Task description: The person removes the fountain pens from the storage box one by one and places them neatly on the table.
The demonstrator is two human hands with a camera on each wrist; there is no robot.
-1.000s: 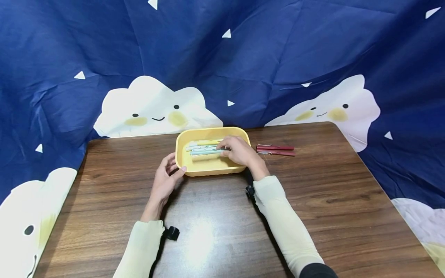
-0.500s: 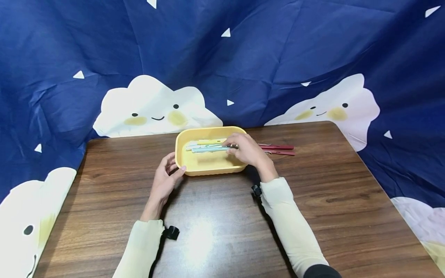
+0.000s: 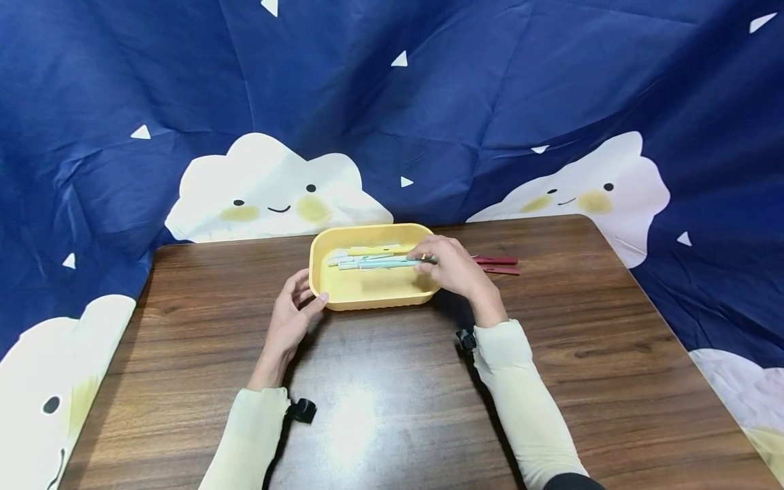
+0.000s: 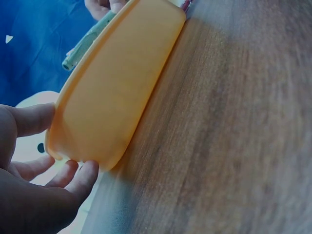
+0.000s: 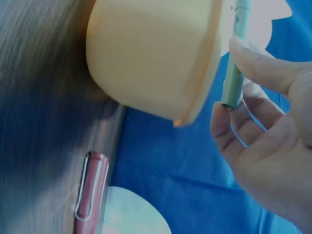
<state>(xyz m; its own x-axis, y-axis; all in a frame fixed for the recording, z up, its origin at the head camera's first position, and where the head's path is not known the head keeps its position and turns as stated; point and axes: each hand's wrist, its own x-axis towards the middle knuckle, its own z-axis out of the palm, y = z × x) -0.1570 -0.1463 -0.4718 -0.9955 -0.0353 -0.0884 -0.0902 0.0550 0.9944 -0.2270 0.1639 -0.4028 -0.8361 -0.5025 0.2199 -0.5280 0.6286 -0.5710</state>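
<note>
My left hand (image 3: 289, 320) holds the left end of a yellow plastic bin (image 3: 380, 301); in the left wrist view its thumb lies at the rim and its fingertips bear on the outer end wall. Thumb and fingers of my right hand (image 3: 454, 269) pinch one end of a mint-green pen (image 5: 235, 80). That pen reaches level over the bin, above its rim in the right wrist view. Inside the bin lie a yellow pen (image 3: 373, 251) and pale bluish-white pens (image 3: 349, 259), partly overlapped by the green one.
Two dark red pens (image 3: 501, 270) lie side by side on the brown wooden table (image 3: 582, 381), just right of the bin, their left ends hidden by my right hand in the head view. A blue curtain (image 3: 453, 102) with clouds hangs behind the table.
My right hand has drawn rightward and up with the green pen, from inside the bin toward its right rim. The left hand and the bin have stayed put.
</note>
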